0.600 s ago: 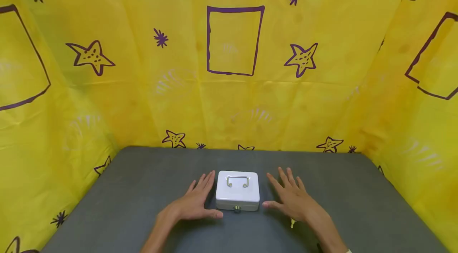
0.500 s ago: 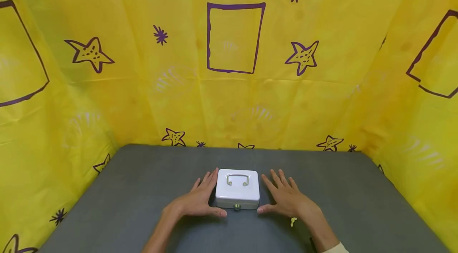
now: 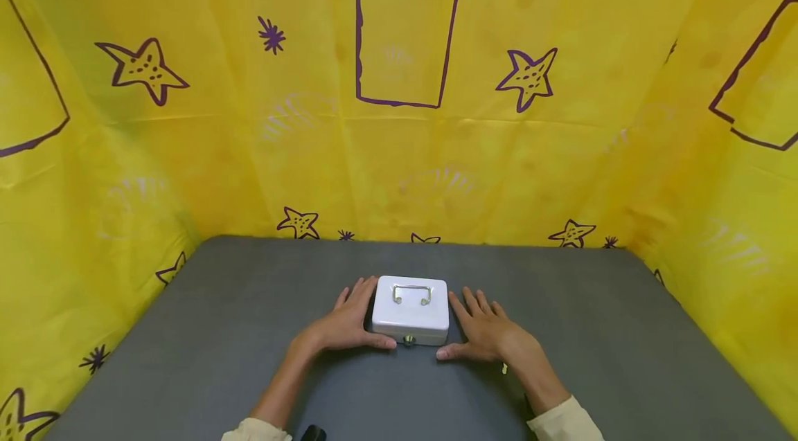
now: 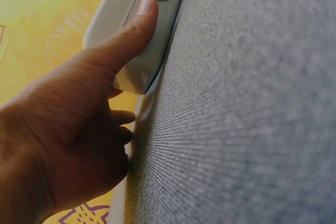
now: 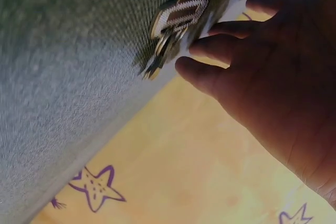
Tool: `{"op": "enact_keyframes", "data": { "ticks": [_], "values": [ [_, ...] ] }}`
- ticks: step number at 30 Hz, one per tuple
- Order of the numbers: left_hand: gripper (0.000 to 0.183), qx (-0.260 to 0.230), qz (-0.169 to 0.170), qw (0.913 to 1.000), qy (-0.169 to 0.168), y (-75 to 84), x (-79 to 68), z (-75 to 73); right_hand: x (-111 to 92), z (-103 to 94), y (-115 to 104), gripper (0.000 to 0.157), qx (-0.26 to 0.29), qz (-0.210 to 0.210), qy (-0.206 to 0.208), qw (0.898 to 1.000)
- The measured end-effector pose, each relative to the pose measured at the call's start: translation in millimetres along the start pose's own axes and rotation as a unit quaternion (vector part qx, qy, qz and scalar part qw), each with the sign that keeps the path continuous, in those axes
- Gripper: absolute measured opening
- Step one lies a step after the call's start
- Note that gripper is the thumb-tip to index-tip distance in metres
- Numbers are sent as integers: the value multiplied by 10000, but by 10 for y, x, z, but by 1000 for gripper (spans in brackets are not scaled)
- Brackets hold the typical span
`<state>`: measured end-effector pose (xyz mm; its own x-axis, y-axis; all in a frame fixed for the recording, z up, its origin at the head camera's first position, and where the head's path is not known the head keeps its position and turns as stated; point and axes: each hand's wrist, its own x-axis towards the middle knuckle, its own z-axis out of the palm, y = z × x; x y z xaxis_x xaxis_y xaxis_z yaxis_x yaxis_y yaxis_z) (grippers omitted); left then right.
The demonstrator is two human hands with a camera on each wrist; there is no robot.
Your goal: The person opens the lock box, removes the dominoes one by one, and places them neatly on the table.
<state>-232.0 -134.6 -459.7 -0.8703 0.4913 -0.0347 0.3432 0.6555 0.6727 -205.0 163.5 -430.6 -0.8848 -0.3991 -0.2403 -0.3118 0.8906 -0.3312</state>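
Observation:
A white cash box (image 3: 411,311) with a folding metal handle on its lid stands on the grey table, its round key lock (image 3: 409,340) facing me. My left hand (image 3: 343,323) lies along the box's left side with straight fingers. Its thumb reaches across the front, close to the lock, as the left wrist view also shows. On the other side, my right hand (image 3: 492,334) has its fingers spread beside the box's right wall, the index fingertip at or very near it. The right thumb lies just before the front right corner.
Small brass-coloured keys (image 5: 181,22) lie on the table by the right hand, mostly hidden by its wrist in the head view. A black object (image 3: 314,433) shows at the bottom edge. Yellow patterned cloth (image 3: 499,171) walls in the table's back and sides.
Both hands have moved inward toward the box, the right one more, from a clear gap to right beside it. The head view has tilted down slightly. The box stays in place.

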Motion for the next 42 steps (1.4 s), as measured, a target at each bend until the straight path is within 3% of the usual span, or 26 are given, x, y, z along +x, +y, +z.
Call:
{"op": "enact_keyframes", "data": {
  "ticks": [5, 14, 22, 31, 36, 42],
  "values": [
    [117, -219, 67, 9997, 72, 15, 59, 7, 42, 19, -26, 118, -262, 157, -107, 9995],
    [120, -446, -24, 9985, -327, 0, 59, -33, 99, 64, -129, 114, -660, 388, 33, 9971],
    [122, -186, -14, 9989, -438, 30, 99, -21, 65, -10, -215, 108, -847, 587, -56, 9947],
    [130, 428, -39, 9990, -151, 56, 36, 69, 102, 126, -228, 112, -943, 617, 156, 9935],
    [132, 570, -225, 9981, -62, 109, -1, 126, 92, 232, -238, 117, -990, 723, 357, 9918],
    [136, 783, -405, 9961, 69, 120, -16, 179, 27, 235, -353, 106, -1186, 748, 545, 9886]
  ]
}}
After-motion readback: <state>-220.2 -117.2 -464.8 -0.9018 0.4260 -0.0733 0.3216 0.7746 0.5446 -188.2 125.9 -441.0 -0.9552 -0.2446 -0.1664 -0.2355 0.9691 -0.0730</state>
